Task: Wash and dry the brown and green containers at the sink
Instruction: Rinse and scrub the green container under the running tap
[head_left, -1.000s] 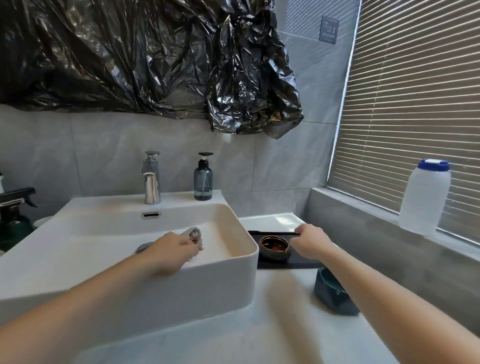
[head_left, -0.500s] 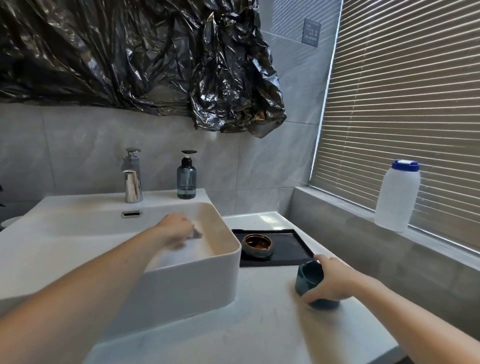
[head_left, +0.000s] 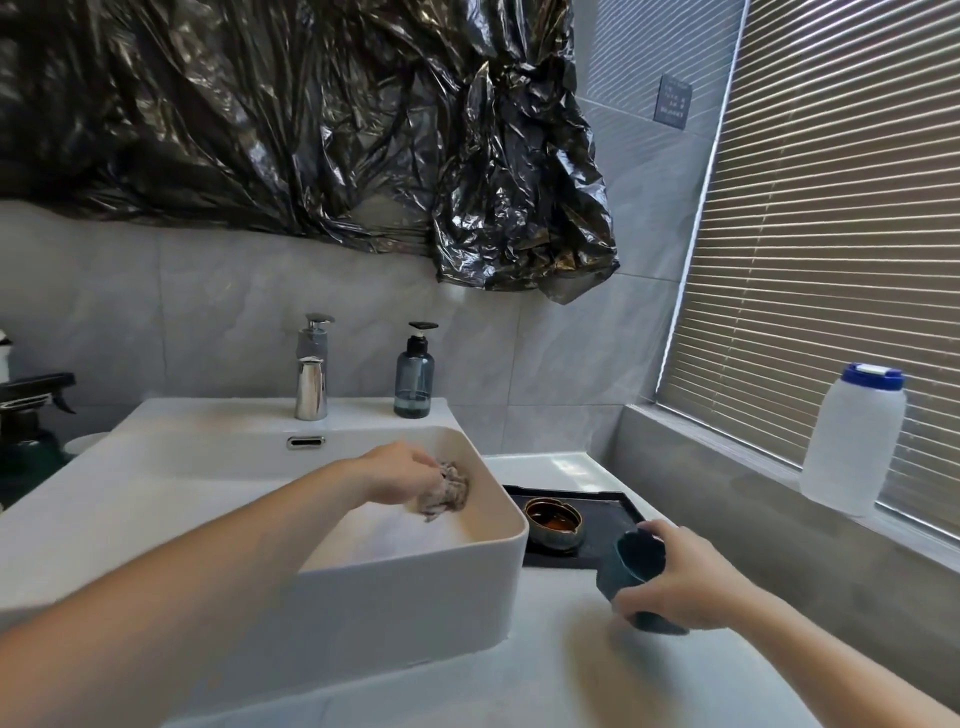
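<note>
My right hand (head_left: 680, 582) grips the dark green cup (head_left: 631, 564), tilted, just above the counter near the tray's front right corner. The brown bowl (head_left: 552, 521) sits on the black tray (head_left: 608, 512) beside the white sink (head_left: 415, 566). Over the basin's right side, my left hand (head_left: 400, 475) holds a crumpled grey cloth (head_left: 448, 491). No water runs from the chrome faucet (head_left: 311, 382).
A blue soap dispenser (head_left: 414, 376) stands on the sink's back ledge. A white bottle with a blue cap (head_left: 854, 441) is on the window ledge at right. A dark spray bottle (head_left: 26, 415) stands at the far left. Black plastic sheeting hangs on the wall.
My right hand left the tray, took hold of the green cup on the counter and lifted it tilted. My left hand raised the cloth toward the basin's right side.
</note>
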